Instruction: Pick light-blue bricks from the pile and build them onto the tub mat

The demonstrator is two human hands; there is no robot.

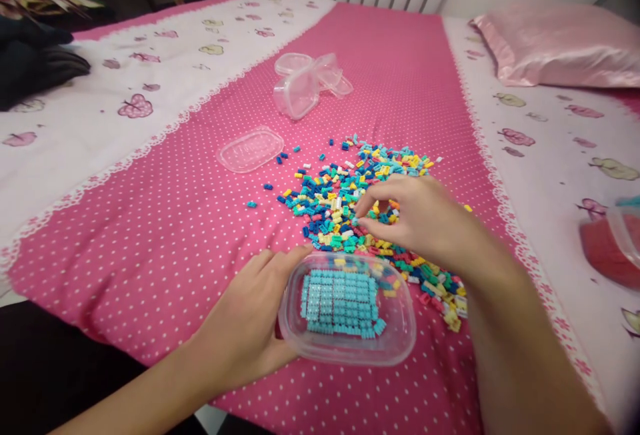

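Note:
My left hand (pixel 260 305) grips the left side of a clear plastic container (pixel 397 328), which is tilted toward me. Inside it, light-blue toy bricks (pixel 340 298) lie packed in neat rows, with a few looser at the lower right corner. My right hand (pixel 405 212) is over a spread-out pile of small multicoloured toy bricks (pixel 320 195), just beyond the container. Its thumb and forefinger pinch a small light-blue toy brick (pixel 355 220). Some of the pile shows through the container's far wall.
A clear lid (pixel 251 149) lies left of the pile. Farther back stand several clear empty containers (pixel 299 94), heaped together. A pink pillow (pixel 565 45) rests at the back right, and a container with red contents (pixel 610 242) sits at the right edge. Dark cloth (pixel 35 55) lies at the far left.

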